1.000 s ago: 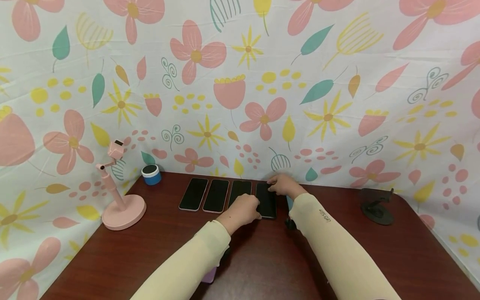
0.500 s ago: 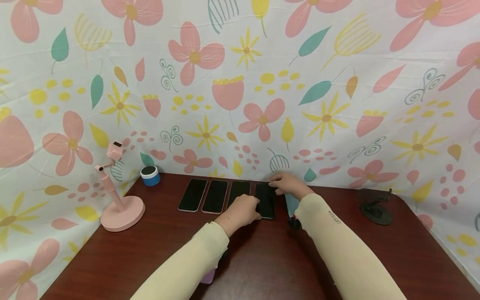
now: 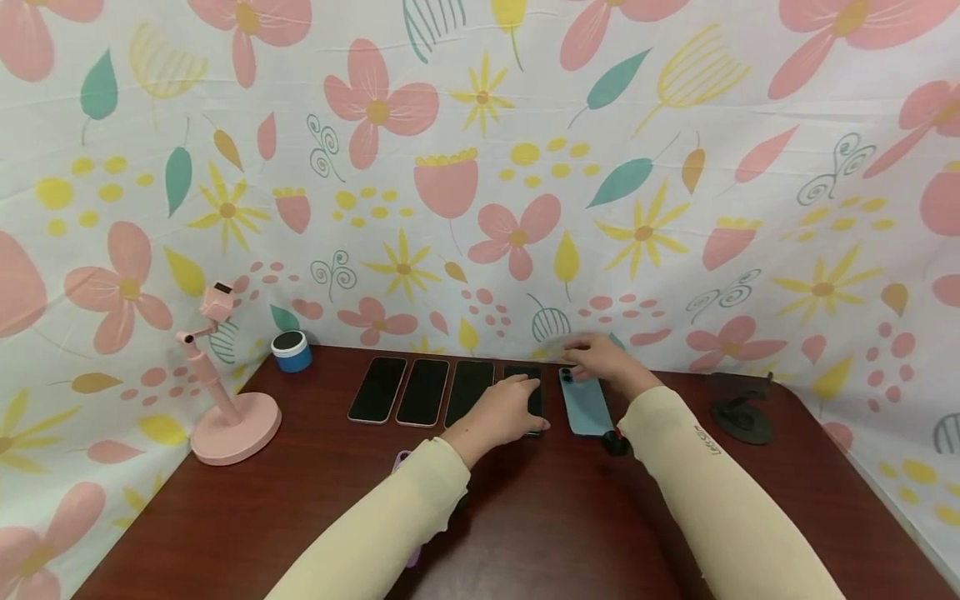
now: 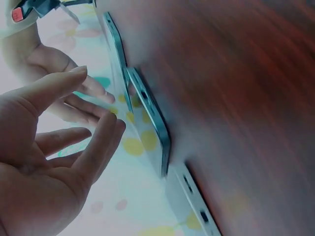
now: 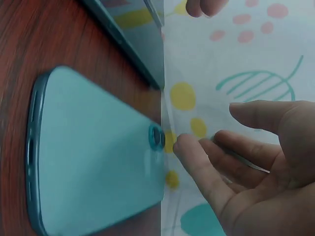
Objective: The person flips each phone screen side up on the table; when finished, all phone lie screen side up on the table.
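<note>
A row of phones lies along the back of the table. At its right end is a light blue phone (image 3: pixel 588 410), back side up, with its camera lenses (image 5: pixel 156 136) near the wall. My right hand (image 3: pixel 606 364) hovers over that camera end, fingers loosely spread and apart from the phone in the right wrist view. Left of it, a black-screened phone (image 3: pixel 536 402) is partly covered by my left hand (image 3: pixel 501 414). In the left wrist view, the left hand's fingers (image 4: pixel 101 145) are relaxed and hold nothing; the phones' edges stand beyond them.
Three more dark-screened phones, including a pink-edged phone (image 3: pixel 423 392), continue the row leftward. A pink stand (image 3: pixel 236 429) and a blue jar (image 3: pixel 292 353) are at left, a black stand (image 3: pixel 742 417) at right. A purple-edged object (image 3: pixel 401 460) shows beneath my left sleeve.
My right hand has moved right, off the black phone's far end to over the blue phone, which now shows more. My left hand has shifted slightly right and loosened from the black phone's edges.
</note>
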Demonstrator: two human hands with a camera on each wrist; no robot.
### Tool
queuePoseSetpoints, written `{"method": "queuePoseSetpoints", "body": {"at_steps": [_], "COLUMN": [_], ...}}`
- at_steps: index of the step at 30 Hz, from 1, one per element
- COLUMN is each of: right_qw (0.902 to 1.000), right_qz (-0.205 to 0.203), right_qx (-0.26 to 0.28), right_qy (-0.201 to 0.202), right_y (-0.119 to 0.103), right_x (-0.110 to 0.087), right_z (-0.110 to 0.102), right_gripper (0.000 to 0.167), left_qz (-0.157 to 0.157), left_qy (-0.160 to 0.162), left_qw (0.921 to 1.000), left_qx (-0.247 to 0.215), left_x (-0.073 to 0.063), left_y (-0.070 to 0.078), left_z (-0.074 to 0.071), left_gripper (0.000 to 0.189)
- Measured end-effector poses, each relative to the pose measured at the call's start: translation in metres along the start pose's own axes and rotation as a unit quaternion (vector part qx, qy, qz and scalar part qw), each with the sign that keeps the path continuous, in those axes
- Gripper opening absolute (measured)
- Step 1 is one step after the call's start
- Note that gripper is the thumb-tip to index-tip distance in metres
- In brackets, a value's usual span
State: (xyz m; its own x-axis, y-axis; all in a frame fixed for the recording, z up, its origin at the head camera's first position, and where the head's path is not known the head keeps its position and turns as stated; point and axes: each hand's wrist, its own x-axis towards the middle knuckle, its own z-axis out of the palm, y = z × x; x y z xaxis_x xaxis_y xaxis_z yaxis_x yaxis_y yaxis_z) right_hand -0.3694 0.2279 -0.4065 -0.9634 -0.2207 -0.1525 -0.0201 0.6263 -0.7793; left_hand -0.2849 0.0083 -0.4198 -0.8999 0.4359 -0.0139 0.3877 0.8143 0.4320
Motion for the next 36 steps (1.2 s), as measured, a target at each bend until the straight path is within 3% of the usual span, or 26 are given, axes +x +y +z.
{"method": "queuePoseSetpoints", "body": {"at_steps": [9,18,27,36], "right_qw": [0.9977,0.9965,0.9961,0.9955], "right_qz": [0.039,0.055,0.081,0.094], "right_qx": [-0.051,-0.063,-0.033,-0.014], "right_qy": [0.021,0.011,0.005,0.002], "right_y": [0.017,0.034,0.046,0.046], "right_x": [0.002,0.003,0.007,0.005], "right_z": [-0.011,-0.013,-0.015,-0.015], "right_gripper": [0.049,0.049,0.051,0.052], "left_qz": [0.018,0.008,0.022,0.014], "left_qy": [-0.009,-0.039,-0.045,-0.045], "left_qw": [0.9998,0.9987,0.9988,0.9988], "left_qx": [0.006,-0.030,0.002,0.015], "left_x": [0.016,0.026,0.037,0.042], "left_y": [0.014,0.024,0.036,0.040], "left_z": [0.015,0.028,0.036,0.038], "left_gripper": [0.068,0.070,0.067,0.067]}}
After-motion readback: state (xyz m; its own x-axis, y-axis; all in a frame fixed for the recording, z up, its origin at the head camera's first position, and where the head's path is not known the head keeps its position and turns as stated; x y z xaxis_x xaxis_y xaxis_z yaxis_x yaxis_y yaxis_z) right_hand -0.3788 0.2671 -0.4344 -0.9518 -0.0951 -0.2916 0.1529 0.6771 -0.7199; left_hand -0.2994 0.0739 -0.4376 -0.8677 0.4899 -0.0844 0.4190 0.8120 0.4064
